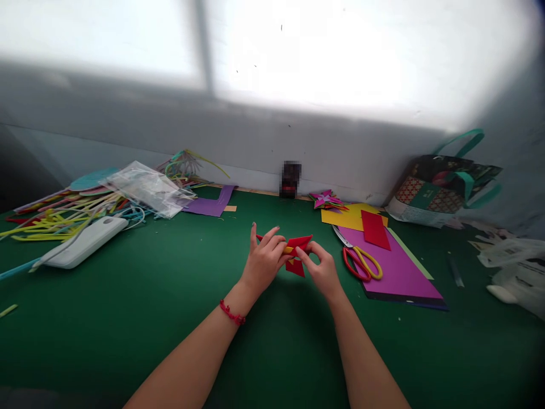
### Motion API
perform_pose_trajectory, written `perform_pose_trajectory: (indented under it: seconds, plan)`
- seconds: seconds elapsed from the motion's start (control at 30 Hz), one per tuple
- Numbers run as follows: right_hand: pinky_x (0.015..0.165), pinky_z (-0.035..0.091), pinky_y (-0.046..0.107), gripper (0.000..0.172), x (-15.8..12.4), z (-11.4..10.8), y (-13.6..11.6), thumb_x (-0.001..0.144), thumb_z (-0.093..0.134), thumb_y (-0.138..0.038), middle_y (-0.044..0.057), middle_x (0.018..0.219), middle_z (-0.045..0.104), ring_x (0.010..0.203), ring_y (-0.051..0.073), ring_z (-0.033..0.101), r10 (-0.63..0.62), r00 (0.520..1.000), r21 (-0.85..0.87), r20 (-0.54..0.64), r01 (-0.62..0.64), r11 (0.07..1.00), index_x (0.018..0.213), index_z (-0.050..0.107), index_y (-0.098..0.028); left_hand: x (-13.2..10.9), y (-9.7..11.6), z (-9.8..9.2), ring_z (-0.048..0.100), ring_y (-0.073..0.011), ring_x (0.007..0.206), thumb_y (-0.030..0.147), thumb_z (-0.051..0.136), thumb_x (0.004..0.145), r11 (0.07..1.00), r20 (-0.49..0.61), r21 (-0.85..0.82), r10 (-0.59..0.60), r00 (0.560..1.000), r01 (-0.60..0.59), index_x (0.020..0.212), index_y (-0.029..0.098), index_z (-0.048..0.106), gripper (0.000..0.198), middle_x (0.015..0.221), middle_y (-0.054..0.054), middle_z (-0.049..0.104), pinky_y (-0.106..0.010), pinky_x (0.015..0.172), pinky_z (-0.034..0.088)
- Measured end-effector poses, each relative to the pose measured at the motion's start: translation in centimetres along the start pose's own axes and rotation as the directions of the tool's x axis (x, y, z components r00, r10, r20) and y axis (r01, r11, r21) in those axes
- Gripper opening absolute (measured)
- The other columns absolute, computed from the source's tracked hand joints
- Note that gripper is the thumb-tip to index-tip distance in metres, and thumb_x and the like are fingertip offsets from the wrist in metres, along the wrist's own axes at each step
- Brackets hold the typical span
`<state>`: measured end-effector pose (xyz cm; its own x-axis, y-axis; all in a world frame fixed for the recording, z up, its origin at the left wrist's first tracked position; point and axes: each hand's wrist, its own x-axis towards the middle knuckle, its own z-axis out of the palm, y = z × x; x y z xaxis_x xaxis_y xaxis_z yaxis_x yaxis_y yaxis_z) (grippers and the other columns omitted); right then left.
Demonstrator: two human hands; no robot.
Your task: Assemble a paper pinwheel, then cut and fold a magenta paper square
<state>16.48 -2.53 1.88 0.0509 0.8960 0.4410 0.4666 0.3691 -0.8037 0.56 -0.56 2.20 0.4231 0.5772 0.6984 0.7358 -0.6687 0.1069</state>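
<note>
Folded red paper piece (300, 242), matte, sharp-cornered, with a bit of yellow showing between its folds, is held above the dark green tabletop (204, 318), one flap slanting upward and another pointing down. Left hand (263, 261), red braided bracelet (232, 313) at wrist, has fingers closed on its left part; right hand (324, 271) pinches the right side, thumb and fingertips together, red-and-yellow-handled scissors (352, 247) lying nearby.
</note>
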Motion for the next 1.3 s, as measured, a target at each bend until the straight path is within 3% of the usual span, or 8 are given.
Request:
perform_pose_trajectory:
  seconds: [0.17,0.27,0.53,0.73,0.93,1.13,1.3]
  plan:
    - [0.075,0.046,0.028,0.021,0.2,0.0,-0.4,0.083,0.051,-0.037,0.004,0.096,0.057,0.087,0.018,0.057,0.015,0.993,0.2,0.117,-0.039,0.979,0.093,0.06,-0.022,0.0,-0.5,0.0,0.048,-0.0212,0.115,0.029,0.046,0.088,0.999,0.007,0.001,0.05,0.999,-0.05,0.088,0.017,0.058,0.017,0.093,-0.004,0.064,-0.056,0.109,0.002]
    - [0.069,0.047,0.028,0.021,0.0,0.3,-0.6,0.084,0.049,-0.039,0.003,0.086,0.062,0.08,0.018,0.06,0.074,0.978,0.279,0.196,-0.128,0.952,0.093,0.058,-0.022,0.0,-0.6,-0.1,0.049,-0.021,0.114,0.028,0.045,0.088,0.998,0.01,0.013,0.055,0.998,-0.055,0.088,0.016,0.058,0.017,0.093,-0.004,0.063,-0.056,0.109,0.002]
    - [0.064,0.05,0.029,0.023,0.1,0.3,-0.8,0.078,0.057,-0.043,0.003,0.082,0.065,0.076,0.019,0.062,0.15,0.975,0.416,0.163,-0.206,0.886,0.086,0.056,-0.021,0.1,0.0,-0.6,0.05,-0.0209,0.112,0.03,0.04,0.09,1.0,0.002,-0.023,0.003,1.0,-0.003,0.091,0.016,0.058,0.022,0.094,-0.005,0.063,-0.055,0.109,0.005]
    - [0.072,0.052,0.034,0.03,0.1,0.8,-0.5,0.077,0.056,-0.047,0.006,0.091,0.066,0.085,0.022,0.062,0.178,0.97,0.438,0.166,-0.235,0.868,0.091,0.054,-0.021,0.0,0.0,-0.3,0.052,-0.0208,0.11,0.029,0.042,0.089,0.998,-0.004,-0.064,-0.027,1.0,0.027,0.091,0.016,0.058,0.021,0.093,-0.005,0.063,-0.055,0.109,0.005]
    - [0.067,0.051,0.032,0.023,-0.1,1.5,0.4,0.076,0.059,-0.042,0.003,0.078,0.066,0.075,0.019,0.063,0.177,0.981,0.399,0.079,-0.194,0.896,0.077,0.051,-0.02,0.1,0.0,-0.3,0.054,-0.0206,0.106,0.024,0.049,0.085,0.986,0.003,-0.149,-0.078,0.997,0.078,0.086,0.018,0.06,0.012,0.088,-0.003,0.064,-0.053,0.109,0.006]
    - [0.066,0.05,0.031,0.023,-0.2,1.5,0.4,0.076,0.059,-0.042,0.003,0.077,0.067,0.074,0.02,0.064,0.181,0.982,0.341,0.049,-0.187,0.921,0.076,0.051,-0.02,0.3,0.0,-0.6,0.054,-0.0184,0.106,0.018,0.055,0.08,0.974,0.001,-0.192,-0.118,0.993,0.116,0.081,0.018,0.059,0.004,0.084,0.0,0.064,-0.05,0.111,0.005]
    - [0.064,0.051,0.032,0.024,-0.3,1.4,0.1,0.076,0.058,-0.043,0.004,0.075,0.067,0.072,0.02,0.064,0.16,0.987,0.307,0.026,-0.161,0.938,0.074,0.05,-0.021,0.3,0.3,-0.8,0.054,-0.0205,0.105,0.015,0.053,0.079,0.968,0.003,-0.212,-0.14,0.99,0.137,0.077,0.02,0.058,0.007,0.084,-0.001,0.064,-0.054,0.109,0.007]
